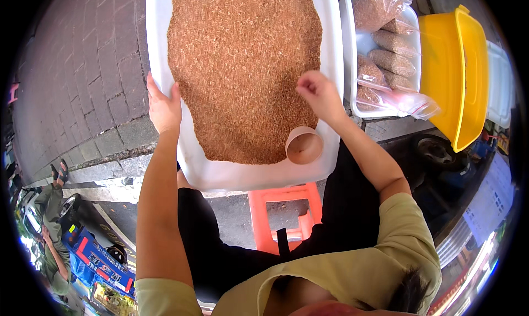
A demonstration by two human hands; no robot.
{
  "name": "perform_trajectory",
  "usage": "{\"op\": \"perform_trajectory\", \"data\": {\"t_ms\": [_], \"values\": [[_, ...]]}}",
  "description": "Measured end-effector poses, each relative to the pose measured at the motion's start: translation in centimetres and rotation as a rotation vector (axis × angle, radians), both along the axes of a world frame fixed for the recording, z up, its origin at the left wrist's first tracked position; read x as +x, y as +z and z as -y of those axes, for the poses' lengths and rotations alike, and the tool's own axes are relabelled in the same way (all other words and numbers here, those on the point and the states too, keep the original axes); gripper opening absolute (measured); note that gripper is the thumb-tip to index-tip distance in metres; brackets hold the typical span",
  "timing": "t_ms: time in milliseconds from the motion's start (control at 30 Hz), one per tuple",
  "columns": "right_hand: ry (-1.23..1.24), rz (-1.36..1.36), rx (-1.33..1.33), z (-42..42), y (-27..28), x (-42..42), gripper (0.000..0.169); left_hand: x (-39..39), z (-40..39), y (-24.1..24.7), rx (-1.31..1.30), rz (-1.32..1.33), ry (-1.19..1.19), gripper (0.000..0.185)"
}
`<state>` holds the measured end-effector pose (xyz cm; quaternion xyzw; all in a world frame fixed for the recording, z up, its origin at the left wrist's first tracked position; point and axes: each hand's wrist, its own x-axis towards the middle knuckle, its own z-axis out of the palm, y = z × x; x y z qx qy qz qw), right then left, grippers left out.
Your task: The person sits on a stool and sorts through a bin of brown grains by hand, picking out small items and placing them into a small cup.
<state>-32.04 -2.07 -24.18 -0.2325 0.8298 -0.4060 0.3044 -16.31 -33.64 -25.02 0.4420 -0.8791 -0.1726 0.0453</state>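
Note:
A large white plastic tub (190, 173) stands before me, holding a broad layer of small reddish-brown, grain-like pieces (244, 72). My left hand (164, 108) grips its left rim, thumb on the inner side and fingers outside. Over the right part of the layer is my right hand (317, 93), slightly blurred, with the fingertips drawn together. Whether a tiny piece is pinched there cannot be made out. Below that hand, a pinkish round cup (304, 145) lies tilted in the tub's near right corner, its mouth towards me.
To the right, a smaller white bin (353, 68) holds several clear bags of brown pieces (391, 62). Beyond it stand a yellow plastic tub (440, 64) and a pale translucent container (499, 84). A red plastic stool (258, 221) shows between my knees. At far left is another person (53, 217).

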Motion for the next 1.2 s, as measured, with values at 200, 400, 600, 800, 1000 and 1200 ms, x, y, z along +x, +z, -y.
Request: {"op": "perform_trajectory", "data": {"t_ms": [200, 400, 600, 800, 1000, 1200], "values": [[-0.239, -0.118, -0.145, 2.6, -2.1, -0.5, 0.015, 0.3, 0.0, -0.3, -0.022, -0.006, -0.017, 0.072], [-0.206, -0.183, -0.092, 2.1, -3.6, -0.7, 0.008, 0.4, 0.1, -0.3, -0.032, 0.007, -0.013, 0.073], [-0.194, -0.148, -0.097, 2.0, -3.6, -0.7, 0.01, 0.5, 0.3, -0.6, -0.042, 0.014, -0.021, 0.073], [-0.163, -0.122, -0.062, 1.9, -3.4, -0.2, 0.011, 0.3, 0.0, -0.1, -0.023, 0.043, -0.001, 0.073], [-0.122, -0.186, -0.078, 1.5, -4.3, -0.4, 0.007, 0.4, 0.2, -0.4, -0.026, -0.003, 0.0, 0.07], [-0.213, 0.001, -0.1, 1.5, -3.5, -0.3, 0.007, 0.4, 0.0, 0.1, -0.006, 0.02, -0.001, 0.071]]}}
